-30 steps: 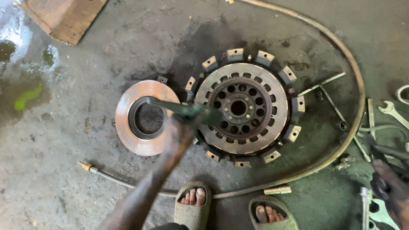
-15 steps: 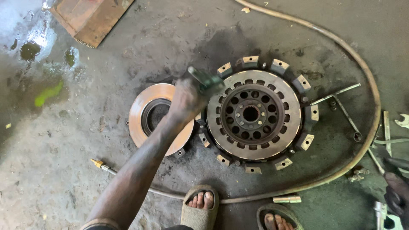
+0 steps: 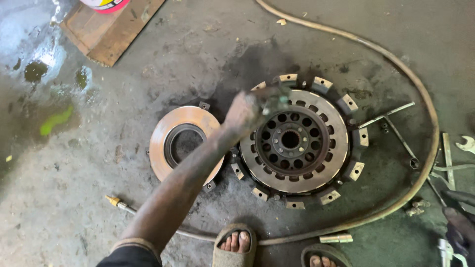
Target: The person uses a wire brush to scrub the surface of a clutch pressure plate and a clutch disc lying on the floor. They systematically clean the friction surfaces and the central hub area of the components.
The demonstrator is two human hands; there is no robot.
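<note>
Reaching out over the upper left rim of a large round grey steel clutch assembly (image 3: 296,141) with tan tabs around its edge, lying flat on the stained concrete floor (image 3: 123,202); left hand (image 3: 247,110) curled narrow around a small dark, blurred tool or part (image 3: 275,100), too smeared to identify. Resting just left of the clutch, partly under the forearm, a flat rust-toned metal ring plate (image 3: 184,141) with a dark open centre. Showing only as a dark, blurred shape at the lower right edge, right hand (image 3: 462,228), grip impossible to tell, hovering near scattered silver wrenches (image 3: 448,160). Lying right of the clutch, a thin T-shaped metal wrench (image 3: 393,126). Curving round the whole work area, a long tan hose (image 3: 425,113) ending in a brass fitting (image 3: 113,200) at lower left. Sitting at the top left, a flat brown cardboard sheet (image 3: 116,32) carrying the bottom of a round pink and white container (image 3: 104,4), contents hidden, its label cut off by the frame. Peeking in at the bottom edge, two sandalled feet (image 3: 236,244).
</note>
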